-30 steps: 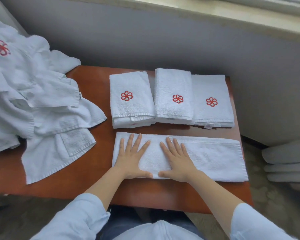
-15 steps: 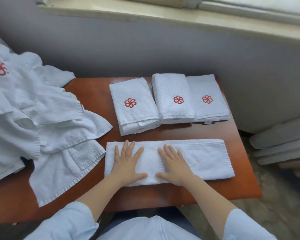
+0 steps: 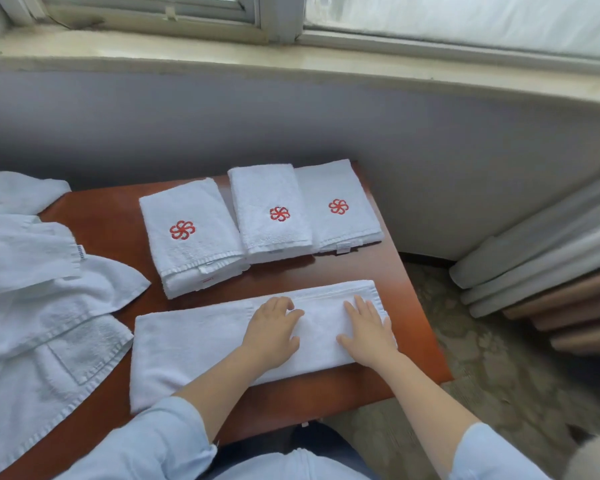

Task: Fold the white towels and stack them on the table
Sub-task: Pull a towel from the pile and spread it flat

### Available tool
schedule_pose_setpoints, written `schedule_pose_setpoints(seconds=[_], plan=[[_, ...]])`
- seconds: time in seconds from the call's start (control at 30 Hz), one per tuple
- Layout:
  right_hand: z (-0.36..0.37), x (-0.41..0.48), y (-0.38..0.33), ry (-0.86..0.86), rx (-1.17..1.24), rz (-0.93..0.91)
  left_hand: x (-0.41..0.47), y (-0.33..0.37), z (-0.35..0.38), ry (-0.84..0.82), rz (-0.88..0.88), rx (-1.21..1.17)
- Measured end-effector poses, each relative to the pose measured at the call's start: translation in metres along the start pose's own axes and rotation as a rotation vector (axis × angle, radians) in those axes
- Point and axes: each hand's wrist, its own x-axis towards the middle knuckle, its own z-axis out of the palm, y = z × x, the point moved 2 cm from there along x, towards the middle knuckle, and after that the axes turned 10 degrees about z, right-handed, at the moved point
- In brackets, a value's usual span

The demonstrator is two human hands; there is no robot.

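White terry strip (image 3: 201, 344) lies flat across the near edge of the red-brown bench (image 3: 111, 216), at 6 o'clock from the three folded towels. Half a second ago my hands sat around the strip's middle; now both have slid toward its 3 o'clock end. Left hand (image 3: 274, 327) rests near centre with fingers curled a little, right hand (image 3: 369, 329) is spread flat close to the end hem. Neither grips anything, both press on cloth. I judge this as smoothing before the next cross-fold, so this towel is about half done.

Folded towels are thick, soft-edged rectangles with a red pinwheel logo each: left one (image 3: 191, 237), middle one (image 3: 269, 211), right one (image 3: 336, 206), side by side, the middle one overlapping the right one. Loopy nap, stitched hem bands, small tags at the near edges. Unfolded pile (image 3: 39, 306) at 9 o'clock is rumpled and hangs off the bench. Bench top is smooth, glossy wood.
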Motion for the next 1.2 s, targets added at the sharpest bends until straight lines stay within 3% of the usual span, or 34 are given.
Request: schedule_pose_setpoints(seconds=[0.33,0.6,0.8,0.9,1.0,1.2], plan=[[-0.025,0.036,0.055,0.099,0.111,-0.06,0.063,0.052,0.012,-0.069,-0.091,-0.048],[-0.047,0.075,0.049,-0.032,0.236,-0.029,0.077,0.056,0.011,-0.082,-0.143,-0.118],[-0.053,0.08,0.044,0.013,0.254,-0.027,0.079,0.053,0.008,-0.109,-0.185,-0.221],[-0.053,0.076,0.047,-0.077,0.352,-0.006,0.081,0.051,0.007,-0.128,-0.196,-0.291],[-0.056,0.075,0.048,-0.177,0.467,-0.031,0.08,0.053,0.004,-0.133,-0.195,-0.416],[-0.086,0.053,0.026,-0.395,0.849,-0.003,0.073,0.061,-0.024,0.074,-0.303,-1.025]])
